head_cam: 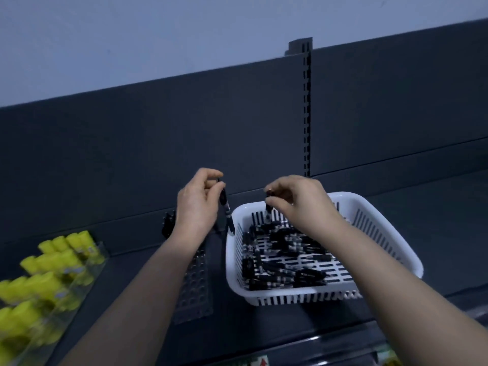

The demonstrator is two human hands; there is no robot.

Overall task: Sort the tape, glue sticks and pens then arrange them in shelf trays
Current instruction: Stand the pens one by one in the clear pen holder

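L: your left hand (196, 204) pinches a pen (227, 211) upright, likely for the holed tray (196, 291) | R: your right hand (301, 204) pinches a second pen (268, 215) over the basket (388, 233)

Pens (285, 262) are lying in a basket (380, 233) on the shelf (435, 233); a holed tray (195, 291) is sitting just left of it, and glue sticks (50, 262) are standing at the left edge.

The glue sticks (50, 273) at the shelf's (264, 326) left end look blurry and cut off. The left arm (148, 286) covers some of the holed tray (196, 299).
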